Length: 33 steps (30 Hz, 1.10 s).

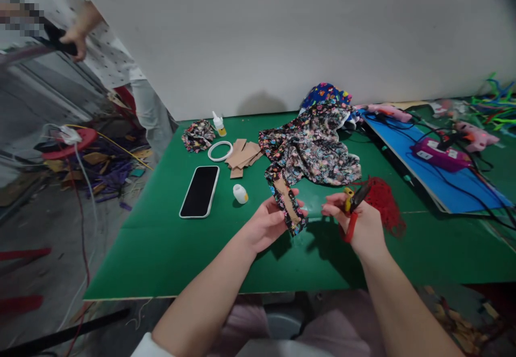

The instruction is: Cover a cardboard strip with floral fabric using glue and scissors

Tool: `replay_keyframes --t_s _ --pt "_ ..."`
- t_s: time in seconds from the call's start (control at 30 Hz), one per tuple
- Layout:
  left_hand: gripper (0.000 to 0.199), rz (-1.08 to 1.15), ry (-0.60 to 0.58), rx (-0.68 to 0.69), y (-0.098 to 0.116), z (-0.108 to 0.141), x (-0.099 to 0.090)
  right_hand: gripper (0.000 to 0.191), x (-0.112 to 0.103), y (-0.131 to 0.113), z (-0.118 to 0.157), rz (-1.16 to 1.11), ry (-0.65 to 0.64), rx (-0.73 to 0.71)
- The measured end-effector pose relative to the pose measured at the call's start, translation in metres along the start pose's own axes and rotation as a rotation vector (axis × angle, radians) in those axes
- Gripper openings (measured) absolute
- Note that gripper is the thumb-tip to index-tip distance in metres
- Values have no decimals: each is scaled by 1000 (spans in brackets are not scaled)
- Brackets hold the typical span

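My left hand (268,225) holds a strip of black floral fabric (294,227) with a brown cardboard piece (289,202) lying along its middle. To the right, my right hand (360,228) is closed on scissors (351,222) with red handles; something yellow shows beside the dark blades. The scissors are apart from the strip. Behind the strip, a larger floral fabric (318,150) lies crumpled. Several cardboard pieces (244,156) are piled to its left. A small white bottle (240,194) sits left of my left hand.
On the green table (161,255) are a phone (200,191), white ring (220,151), glue bottle (218,124) and red threads (385,206). A blue board (439,179) with cables and a purple device (441,154) lies right. A person (116,61) stands beyond the left edge.
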<state>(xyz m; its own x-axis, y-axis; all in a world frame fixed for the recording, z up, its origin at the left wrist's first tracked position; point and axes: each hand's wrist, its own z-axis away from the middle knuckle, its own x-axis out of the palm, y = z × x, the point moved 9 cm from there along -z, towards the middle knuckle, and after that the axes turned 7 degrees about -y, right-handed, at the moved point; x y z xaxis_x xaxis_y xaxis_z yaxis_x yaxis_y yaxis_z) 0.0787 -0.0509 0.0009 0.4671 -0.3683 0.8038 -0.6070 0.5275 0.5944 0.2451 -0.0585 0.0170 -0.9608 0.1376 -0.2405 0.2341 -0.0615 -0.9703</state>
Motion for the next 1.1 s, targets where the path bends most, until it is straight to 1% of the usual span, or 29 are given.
replay_keyframes --t_s 0.1,0.2,0.37,0.6,0.7,0.77,0.83,0.9,0.97,1.03,1.1 --pt "49 14 -20 11 1 0 2 23 2 1 -2 -16 -29 -40" --pt "46 19 -37 28 3 0 4 22 6 -2 -1 -3 -60 -73" --pt "46 14 -38 38 4 -1 5 24 3 -10 3 -2 -13 -88" --pt "51 6 -32 28 4 0 4 25 6 -5 3 -61 -29 8" --pt "53 5 -34 24 3 0 5 26 8 -5 3 -71 -43 16" --pt "52 0 -44 31 4 0 6 26 7 -5 4 -48 -31 18" --pt "51 -7 -59 40 6 1 9 24 3 -7 4 2 1 -20" --pt "50 -18 -83 53 11 3 15 21 0 -16 5 72 21 -118" --pt "49 -44 -107 84 22 7 23 19 1 -22 6 138 1 -198" --pt "50 -105 -117 134 39 13 30 21 5 -22 7 177 -57 -215" --pt "50 -194 -96 191 57 19 33 25 10 -23 9 233 -116 -233"
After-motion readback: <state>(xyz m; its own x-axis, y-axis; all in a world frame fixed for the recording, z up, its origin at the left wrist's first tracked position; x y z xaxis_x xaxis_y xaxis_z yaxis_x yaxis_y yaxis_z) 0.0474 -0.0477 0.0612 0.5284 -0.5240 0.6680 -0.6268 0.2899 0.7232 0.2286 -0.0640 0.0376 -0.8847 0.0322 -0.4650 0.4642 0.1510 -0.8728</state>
